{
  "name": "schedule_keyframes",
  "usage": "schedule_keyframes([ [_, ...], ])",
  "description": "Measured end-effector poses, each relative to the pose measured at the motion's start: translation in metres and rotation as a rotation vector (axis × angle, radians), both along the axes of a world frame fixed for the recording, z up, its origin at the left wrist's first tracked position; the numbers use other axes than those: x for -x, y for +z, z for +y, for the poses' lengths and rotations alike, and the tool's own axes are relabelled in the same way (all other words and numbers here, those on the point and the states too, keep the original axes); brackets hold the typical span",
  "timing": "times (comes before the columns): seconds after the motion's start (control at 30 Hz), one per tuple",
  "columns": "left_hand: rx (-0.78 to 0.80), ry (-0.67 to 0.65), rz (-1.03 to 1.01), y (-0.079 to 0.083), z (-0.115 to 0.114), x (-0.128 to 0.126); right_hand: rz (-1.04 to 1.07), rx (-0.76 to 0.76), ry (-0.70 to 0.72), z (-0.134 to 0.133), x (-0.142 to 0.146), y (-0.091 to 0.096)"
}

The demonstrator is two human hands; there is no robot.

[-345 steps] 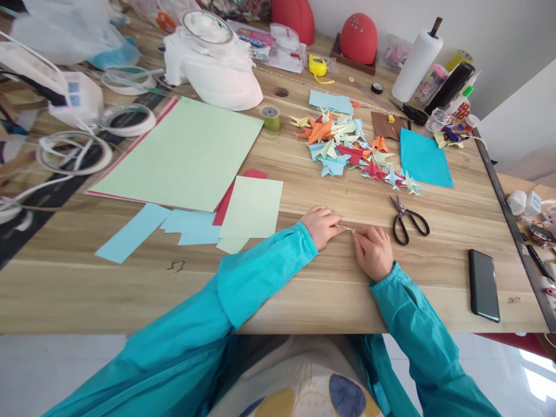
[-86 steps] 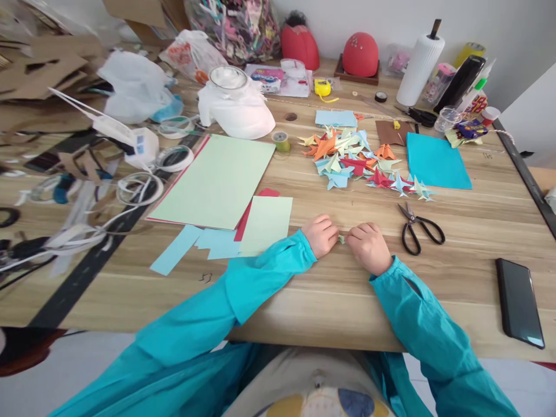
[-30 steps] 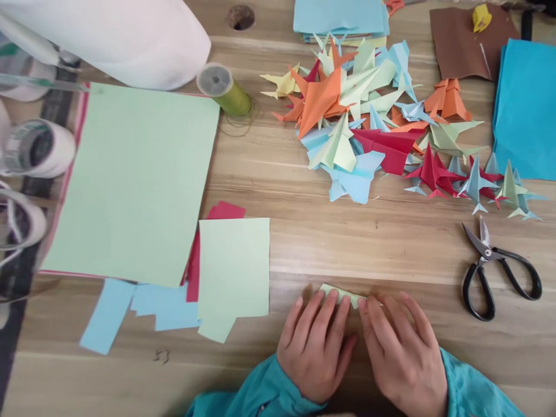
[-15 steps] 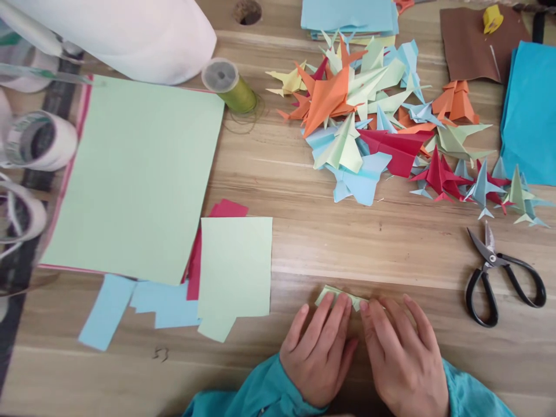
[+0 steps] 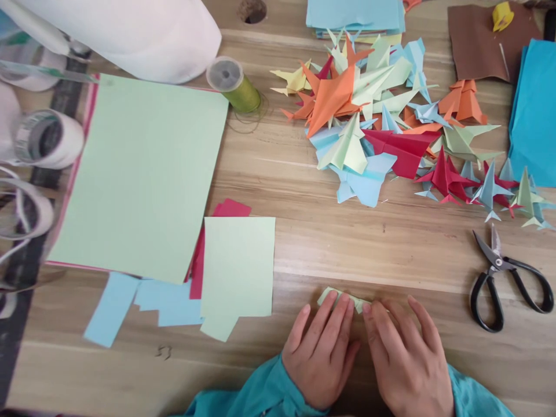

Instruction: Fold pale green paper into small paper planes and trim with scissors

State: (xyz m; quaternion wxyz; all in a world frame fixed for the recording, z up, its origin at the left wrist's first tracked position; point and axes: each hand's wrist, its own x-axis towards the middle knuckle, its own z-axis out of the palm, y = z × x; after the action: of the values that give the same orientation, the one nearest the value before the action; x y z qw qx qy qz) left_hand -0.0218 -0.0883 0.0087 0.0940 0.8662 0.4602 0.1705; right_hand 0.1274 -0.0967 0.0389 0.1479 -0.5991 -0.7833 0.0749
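Note:
My left hand [image 5: 324, 353] and my right hand [image 5: 406, 359] lie side by side on the wooden table [image 5: 347, 243] near its front edge. Both press flat, fingers stretched out, on a small folded pale green paper [image 5: 343, 296]. Only the paper's far edge shows beyond my fingertips; the rest is hidden under my hands. Teal sleeves cover both wrists.
A pile of folded paper planes [image 5: 391, 127] lies at the back right. Black scissors [image 5: 504, 284] lie right of my hands. To the left are a large green sheet [image 5: 139, 174], a smaller green sheet [image 5: 237, 266], blue scraps [image 5: 143, 301], a thread spool [image 5: 232, 84] and tape rolls [image 5: 43, 139].
Over the last second my hands have stayed flat on the folded paper. The view has drifted slightly. Earlier the camera was farther back and my fingers pinched the paper.

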Motion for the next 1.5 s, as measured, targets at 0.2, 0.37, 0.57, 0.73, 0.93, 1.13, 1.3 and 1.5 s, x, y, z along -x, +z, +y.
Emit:
schedule_keyframes([
  [0.2,0.006,0.017,0.006,0.001,-0.0004,-0.001,-0.016,-0.003,0.002,-0.0009,0.0001,-0.0005],
  [0.37,-0.005,0.025,-0.015,-0.0008,-0.0009,-0.0003,0.005,0.008,0.002,-0.0008,-0.001,-0.0009],
  [0.57,0.01,0.025,0.012,0.0005,-0.0017,-0.0006,0.003,0.019,0.001,-0.0011,-0.0017,-0.0006],
  [0.73,0.035,0.042,0.039,0.0026,-0.002,-0.0013,0.001,0.02,0.003,-0.0007,-0.0017,-0.0005],
  [0.93,0.017,0.033,0.06,0.004,-0.0012,-0.0015,-0.012,0.022,0.004,-0.0004,-0.0017,0.0],
  [1.13,0.028,0.021,0.034,0.0013,0.0011,0.0002,-0.003,0.031,-0.008,-0.0017,-0.0011,-0.0004],
  [1.3,0.021,0.038,-0.006,0.0017,0.0029,-0.002,0.006,0.032,-0.016,-0.0014,0.0,0.0005],
  [1.5,0.003,0.051,-0.007,0.005,0.0046,-0.0062,-0.004,0.032,-0.008,0.0,0.0005,0.0017],
])
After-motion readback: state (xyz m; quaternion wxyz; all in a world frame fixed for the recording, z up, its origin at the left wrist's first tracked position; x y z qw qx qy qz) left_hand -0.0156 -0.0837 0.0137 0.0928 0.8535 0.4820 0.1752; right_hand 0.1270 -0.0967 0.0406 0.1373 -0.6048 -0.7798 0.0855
